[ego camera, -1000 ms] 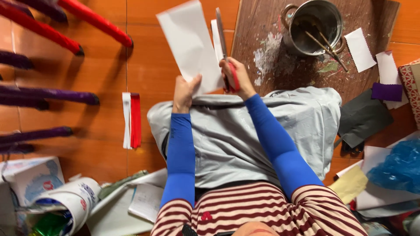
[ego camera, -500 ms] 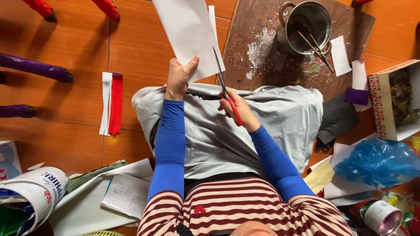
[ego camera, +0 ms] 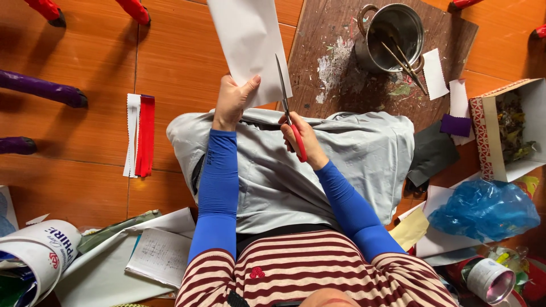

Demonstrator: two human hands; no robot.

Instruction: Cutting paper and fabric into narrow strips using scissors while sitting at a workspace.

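Left hand (ego camera: 233, 102) pinching white paper sheet (ego camera: 250, 42), right hand (ego camera: 301, 136) gripping red-handled scissors (ego camera: 289, 113), blades seemingly at paper's edge

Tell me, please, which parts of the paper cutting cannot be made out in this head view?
- White paper sheet: its top is cut off by the picture's upper edge.
- Scissors: red handles mostly hidden inside the right hand.
- Left hand: fingertips hidden behind the sheet.
- Metal pot: contents too dark to identify.
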